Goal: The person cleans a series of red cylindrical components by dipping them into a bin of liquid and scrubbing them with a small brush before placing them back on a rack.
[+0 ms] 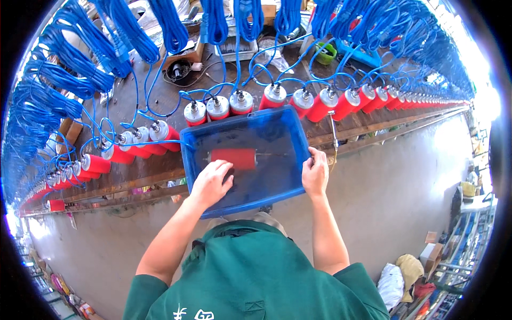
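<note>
A blue plastic tub point(250, 204) is tilted against the bench edge in front of me, with what looks like murky water in it. In the tub lies a red cylinder point(233, 158) with a metal end cap, on its side. My left hand point(212, 184) reaches over the tub's near left side, its fingers apart and close to the cylinder's near left end. Whether the fingertips touch it I cannot tell. My right hand point(315, 172) is wrapped round the tub's right rim. A blue cable point(160, 143) runs over the left rim toward the cylinder.
Red cylinders with metal caps point(217, 106) line the bench edge to both sides. Coiled blue cables point(170, 24) hang above the bench point(170, 96). Farther back stand a black bowl point(178, 72) and a green container point(325, 53). Sacks point(392, 285) and boxes lie at the lower right.
</note>
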Demonstrator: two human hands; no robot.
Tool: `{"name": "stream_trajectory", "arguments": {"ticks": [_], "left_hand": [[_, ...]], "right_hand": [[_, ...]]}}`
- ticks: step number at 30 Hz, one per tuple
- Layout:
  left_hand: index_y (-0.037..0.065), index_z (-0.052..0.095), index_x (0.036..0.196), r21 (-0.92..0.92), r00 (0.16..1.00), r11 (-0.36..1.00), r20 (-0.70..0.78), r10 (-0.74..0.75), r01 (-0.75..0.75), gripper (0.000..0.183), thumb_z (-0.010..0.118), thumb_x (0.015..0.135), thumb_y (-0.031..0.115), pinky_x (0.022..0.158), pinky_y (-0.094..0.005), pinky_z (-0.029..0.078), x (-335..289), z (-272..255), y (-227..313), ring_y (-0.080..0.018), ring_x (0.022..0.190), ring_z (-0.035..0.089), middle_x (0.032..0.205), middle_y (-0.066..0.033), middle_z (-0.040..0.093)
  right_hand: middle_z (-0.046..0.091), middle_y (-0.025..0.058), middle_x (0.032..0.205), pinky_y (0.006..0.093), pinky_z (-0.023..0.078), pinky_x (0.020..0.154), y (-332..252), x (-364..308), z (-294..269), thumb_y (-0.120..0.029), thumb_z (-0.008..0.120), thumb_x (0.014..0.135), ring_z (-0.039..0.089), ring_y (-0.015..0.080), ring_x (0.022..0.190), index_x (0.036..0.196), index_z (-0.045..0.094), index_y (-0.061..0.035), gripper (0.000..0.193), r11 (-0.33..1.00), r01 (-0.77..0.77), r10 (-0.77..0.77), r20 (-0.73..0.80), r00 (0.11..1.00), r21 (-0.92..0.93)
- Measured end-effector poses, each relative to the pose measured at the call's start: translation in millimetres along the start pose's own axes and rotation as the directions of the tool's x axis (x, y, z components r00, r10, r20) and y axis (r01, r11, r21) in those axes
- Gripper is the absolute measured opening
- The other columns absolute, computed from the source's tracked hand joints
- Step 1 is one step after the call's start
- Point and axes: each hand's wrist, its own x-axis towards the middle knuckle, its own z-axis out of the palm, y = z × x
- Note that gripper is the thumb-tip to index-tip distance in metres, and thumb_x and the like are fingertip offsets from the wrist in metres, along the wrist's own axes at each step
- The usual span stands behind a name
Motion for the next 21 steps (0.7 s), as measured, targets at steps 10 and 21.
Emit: {"name": "stream_trajectory", "arguments": {"ticks": [10, 21], "left_hand": [[0.004, 0.052, 0.15, 0.428, 0.874, 0.894, 0.475, -0.096, -0.134, 0.079, 0.083, 0.077, 0.016, 0.105, -0.0505, 0.053, 72.5, 54.7, -43.1, -0.0396, 0.127, 0.062, 0.141, -0.0192, 0.059], [0.012, 0.043, 0.16, 0.499, 0.829, 0.822, 0.556, -0.061, -0.275, 0.099, 0.09, 0.074, 0.029, 0.104, -0.0524, 0.052, 89.7, 41.9, -28.6, -0.0408, 0.127, 0.062, 0.138, -0.0229, 0.06]], "right_hand": [[0.068, 0.0165, 0.122, 0.0456, 0.056, 0.096, 2.0, -1.5, 1.9, -0.004, 0.062, 0.094, 0.067, 0.0385, 0.112, 0.127, 0.068, -0.0063, 0.034, 1.0, -0.022, 0.022, -0.023, 0.999, 0.007], [0.067, 0.0143, 0.123, 0.0438, 0.058, 0.095, -3.7, 0.3, -3.5, -0.005, 0.065, 0.094, 0.066, 0.0344, 0.113, 0.129, 0.067, -0.0062, 0.035, 0.999, -0.046, 0.046, -0.001, 0.999, 0.003]]}}
